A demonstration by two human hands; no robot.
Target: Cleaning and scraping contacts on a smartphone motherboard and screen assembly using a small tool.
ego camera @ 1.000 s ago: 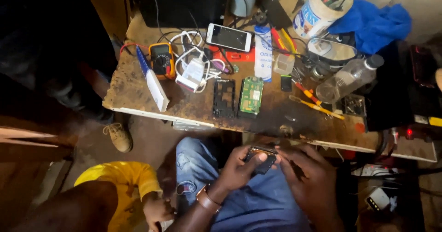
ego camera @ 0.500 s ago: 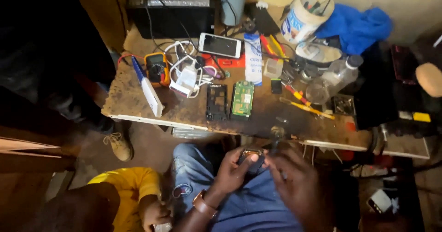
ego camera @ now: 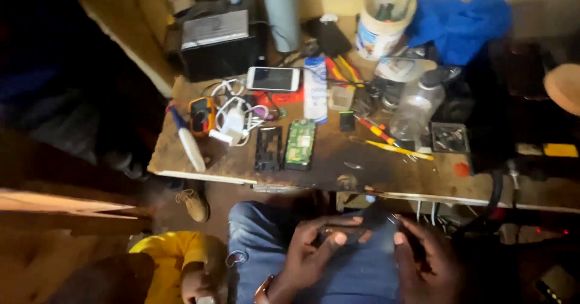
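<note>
A person seated at a cluttered wooden counter [ego camera: 386,171] holds a small dark device [ego camera: 341,230] over a lap in blue jeans [ego camera: 266,243], just below the counter's near edge. The left hand [ego camera: 311,252] has its grip closed around the device, thumb laid across the top; the picture is too blurred to tell what the device is. The right hand [ego camera: 423,259] sits just beside the device's right end, fingers curled toward it, though whether that grip has hold of anything cannot be told. On the counter above, a green circuit board [ego camera: 300,144] lies flat beside a black phone frame [ego camera: 268,148], the two nearly touching. Behind them are a white phone [ego camera: 273,79] lying face up, a tangle of white cables and a charger [ego camera: 232,118], and an orange meter [ego camera: 201,115]. A white tube [ego camera: 315,89] lies right of the phone. Further right stand a clear plastic bottle [ego camera: 417,106] and a white tub [ego camera: 382,29] full of tools, with a blue cloth [ego camera: 462,23] behind. A yellow-handled tool [ego camera: 399,150] lies near the bottle. At lower left, another person in a yellow sleeve [ego camera: 169,262] is close by.
</note>
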